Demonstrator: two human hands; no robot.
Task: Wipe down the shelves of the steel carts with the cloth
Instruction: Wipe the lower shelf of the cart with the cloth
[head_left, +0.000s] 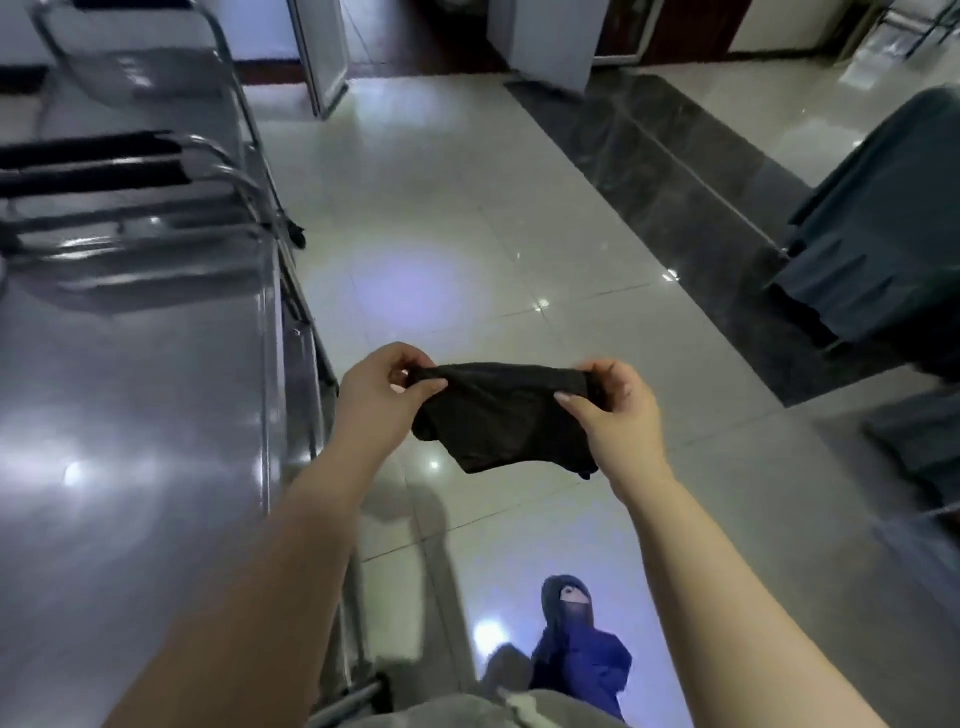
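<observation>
Just right of cart edge (268, 364): cloth (498, 421)

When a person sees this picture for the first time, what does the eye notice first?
In the centre, the left hand and the right hand hold a dark cloth stretched between them, above the glossy tiled floor. On the left, the shiny top of a steel cart fills that side.

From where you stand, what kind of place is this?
Likely a restaurant or hotel hall: steel carts at left, a polished tile floor, a dark-covered table at right.
</observation>
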